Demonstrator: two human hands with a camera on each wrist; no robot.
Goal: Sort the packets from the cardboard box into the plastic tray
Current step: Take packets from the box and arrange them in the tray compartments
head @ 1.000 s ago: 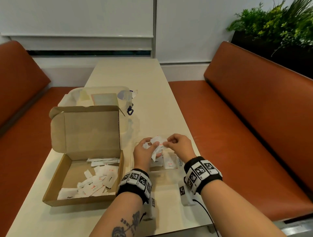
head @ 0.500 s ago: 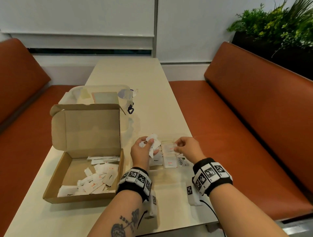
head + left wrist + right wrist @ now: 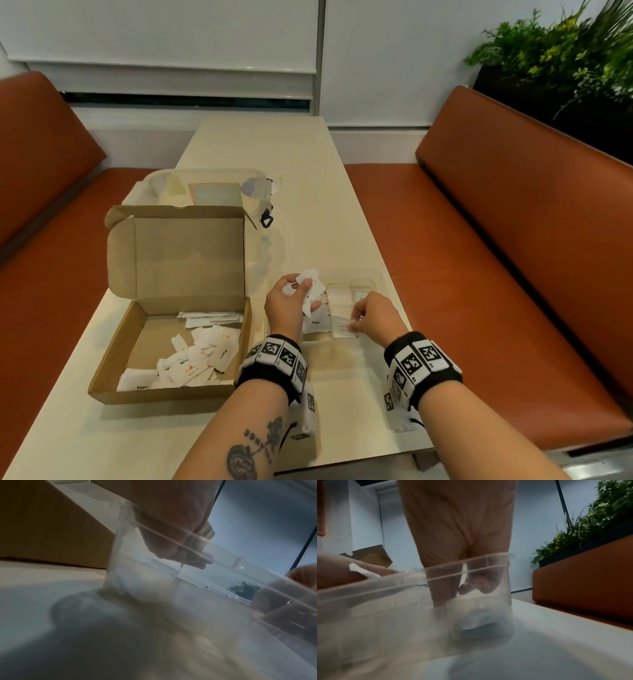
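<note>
An open cardboard box [image 3: 161, 394] at the table's left holds several white packets [image 3: 202, 356]. Right of it stands the clear plastic tray [image 3: 373, 274] with compartments; a "Pepper" packet [image 3: 317, 322] lies in the left one. My left hand [image 3: 301, 287] grips a bunch of white packets [image 3: 313, 286] above the tray's left end. My right hand [image 3: 354, 323] reaches down into the middle compartment and pinches a single packet [image 3: 342, 327] low in it. In the right wrist view the right hand [image 3: 458, 589] shows through the tray wall [image 3: 471, 563], fingers curled.
A clear lidded plastic container [image 3: 205, 192] stands behind the box's raised lid [image 3: 185, 260]. Orange benches [image 3: 513, 240] run along both sides of the table, with a planter [image 3: 565, 68] behind the right one. The tray sits close to the table's right edge [image 3: 397, 308].
My right hand has drawn one packet away from the bunch in my left hand, moved right and gone down into the tray. The left hand has stayed nearly in place.
</note>
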